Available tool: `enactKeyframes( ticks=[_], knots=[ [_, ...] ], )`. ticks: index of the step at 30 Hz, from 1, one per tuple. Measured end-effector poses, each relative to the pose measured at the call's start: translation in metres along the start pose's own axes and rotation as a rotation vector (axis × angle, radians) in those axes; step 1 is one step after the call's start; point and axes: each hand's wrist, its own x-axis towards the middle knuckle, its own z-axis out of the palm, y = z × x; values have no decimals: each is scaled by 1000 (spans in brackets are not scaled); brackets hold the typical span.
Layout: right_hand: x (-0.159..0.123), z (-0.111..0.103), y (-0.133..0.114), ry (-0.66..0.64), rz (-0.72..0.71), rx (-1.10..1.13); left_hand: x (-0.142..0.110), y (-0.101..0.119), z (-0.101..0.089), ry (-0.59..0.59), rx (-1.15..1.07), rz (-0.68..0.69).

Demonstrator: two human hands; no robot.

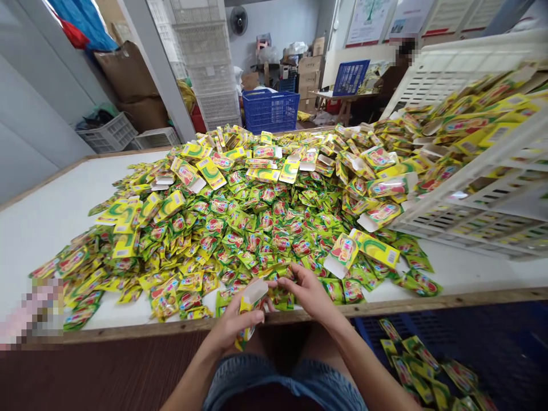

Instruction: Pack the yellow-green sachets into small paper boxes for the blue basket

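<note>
In my left hand (237, 321) is a small yellow carton (249, 308), tilted, its white end flap open and turned toward my right hand. My right hand (309, 292) is closed in a pinch beside that flap, over the table's front edge. Whatever lies between its fingertips is too small to make out; green packets lie right behind them. A broad heap of shiny green packets (261, 228) spreads in front of both hands. Flat yellow cartons (211, 173) with open ends lie across the heap's back and sides.
A white plastic crate (479, 214) lies tipped at the right, cartons spilling from it onto the white table (38, 197). Below right, a blue crate (363, 337) holds several packets. A pixelated patch covers the left edge. Behind stand a blue basket (270, 111), stacked white crates (205, 63) and a seated person.
</note>
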Motion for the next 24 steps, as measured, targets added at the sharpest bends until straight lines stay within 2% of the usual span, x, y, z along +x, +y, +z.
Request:
enactKeyframes(
  ticks=[3,5,10,13,17,21,24],
  knots=[
    [-4,-13,-4,146,-42,-29,14,-4,8,39,-150,-24],
    [-7,-19,-16,174,-91,-90,24,-4,16,84,-152,-26],
    [-7,-18,-53,-60,-270,-391,35,-4,30,11,34,-19],
    [-1,-14,-64,-122,-401,-682,35,-4,30,-22,94,7],
    [-1,-8,-72,-208,-482,-983,36,-1,29,-81,114,28],
    [-5,1,-76,-282,-553,-1090,40,3,30,-13,124,28],
    [-5,6,-73,-230,-558,-1093,43,2,28,-1,105,36]
  ],
)
